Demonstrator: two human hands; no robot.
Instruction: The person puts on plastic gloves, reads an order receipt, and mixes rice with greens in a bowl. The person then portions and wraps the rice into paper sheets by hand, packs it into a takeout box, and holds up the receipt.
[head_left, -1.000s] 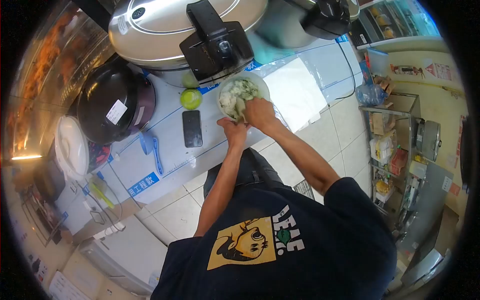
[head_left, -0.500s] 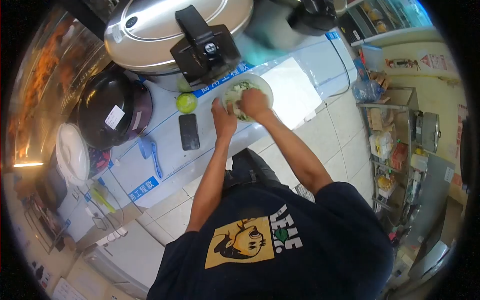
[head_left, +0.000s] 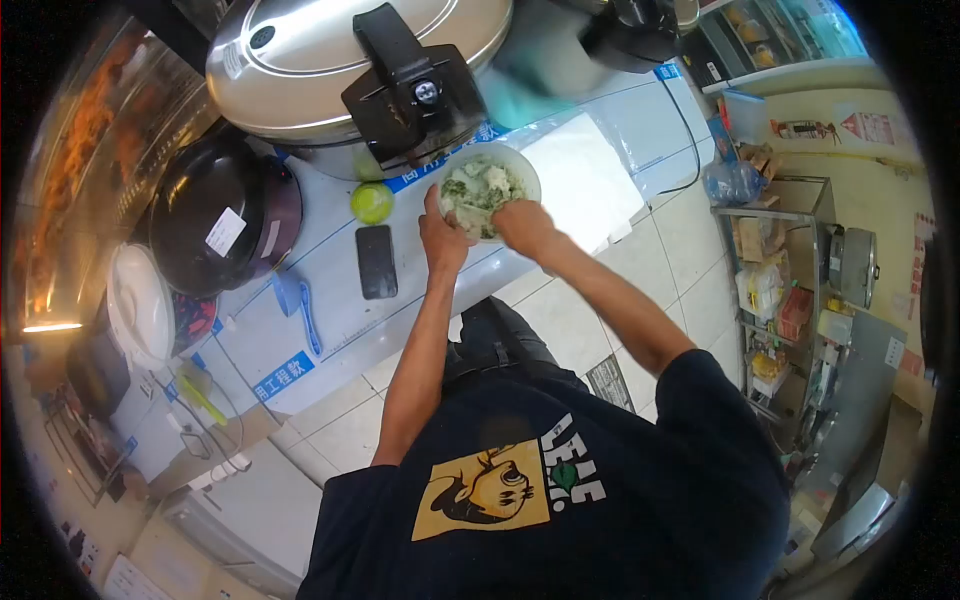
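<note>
A pale round bowl (head_left: 533, 182) of white and green food (head_left: 484, 186) seems to rest near the front edge of a white counter (head_left: 335, 265) printed with blue strips, close enough to the body that both bare arms reach it with elbows bent. The person's left hand (head_left: 445, 240) grips the bowl's near-left side, fingers along the outside and thumb toward the rim, which probably keeps the vessel from sliding or turning. The right hand (head_left: 525, 228) is curled over the near-right rim, its fingers bent toward the food; I cannot tell whether it grips a utensil, since the knuckles hide whatever is beneath. The flat white sheets (head_left: 590, 175) lie just beyond the bowl's right side, perhaps to keep them within easy reach. A black rectangular phone (head_left: 376, 262) and a yellow-green round container (head_left: 371, 203) lie to the left, clear of both forearms, while the large silver metal cooker (head_left: 310, 85) behind leaves the bowl only the counter's front strip.
</note>
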